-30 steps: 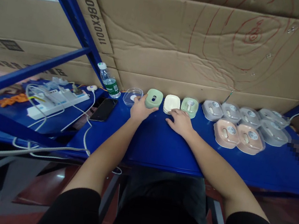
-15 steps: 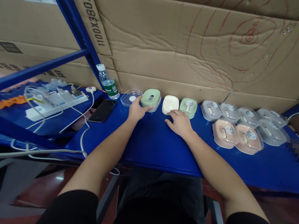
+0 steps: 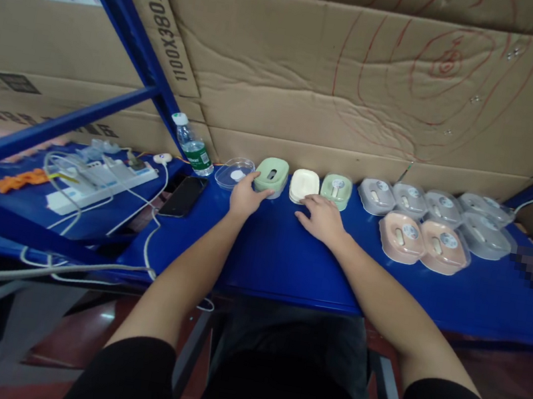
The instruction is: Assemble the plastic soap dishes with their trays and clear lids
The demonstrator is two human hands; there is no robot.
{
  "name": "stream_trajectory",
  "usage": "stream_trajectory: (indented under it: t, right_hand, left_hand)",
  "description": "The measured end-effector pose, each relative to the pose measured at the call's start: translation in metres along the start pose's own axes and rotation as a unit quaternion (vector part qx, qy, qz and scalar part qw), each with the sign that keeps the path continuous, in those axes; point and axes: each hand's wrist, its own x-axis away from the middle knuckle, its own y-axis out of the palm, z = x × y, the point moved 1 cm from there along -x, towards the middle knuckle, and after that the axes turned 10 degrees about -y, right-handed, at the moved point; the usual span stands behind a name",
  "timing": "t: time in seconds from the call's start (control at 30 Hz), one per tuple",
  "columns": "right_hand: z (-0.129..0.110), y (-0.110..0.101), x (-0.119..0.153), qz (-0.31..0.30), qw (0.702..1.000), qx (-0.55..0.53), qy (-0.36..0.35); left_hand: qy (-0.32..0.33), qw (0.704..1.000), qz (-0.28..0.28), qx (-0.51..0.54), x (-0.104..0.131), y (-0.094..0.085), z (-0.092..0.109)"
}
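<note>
My left hand [image 3: 245, 197] is at the near left corner of a light green lidded box [image 3: 272, 172]. Its thumb lies along the front and its fingers along the left side, gripping that corner. A dark oval slot shows in the green top, and a paler base shows below. My right hand [image 3: 323, 216] lies palm down with fingers spread, fingertips at the front edge of a cream square box [image 3: 305, 184]. Just behind that hand sits another green box [image 3: 337, 188] under a clear cover with a round sticker. Left of my left hand lies a clear plastic lid [image 3: 234, 174].
Grey boxes with clear covers [image 3: 377, 197] line the back right, with two pink boxes [image 3: 400, 238] in front. To the left are a water bottle [image 3: 197, 151], a phone [image 3: 183, 197] and a power strip [image 3: 102, 187] with cables. Cardboard [image 3: 278, 60] walls the back.
The green box and my left hand have shifted very slightly to the right. My right hand stays by the cream box.
</note>
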Motion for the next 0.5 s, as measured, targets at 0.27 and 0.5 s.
stream_trajectory:
  t: [0.27, 0.5]
  right_hand:
    - [0.0, 0.0, 0.0, 0.0, 1.0, -0.003, -0.001]
    - [-0.001, -0.001, 0.001, 0.001, 1.0, -0.005, -0.003]
  left_hand:
    - [0.0, 1.0, 0.007, 0.027, -0.005, 0.003, -0.006]
    - [-0.014, 1.0, -0.011, 0.018, -0.008, 0.006, -0.011]
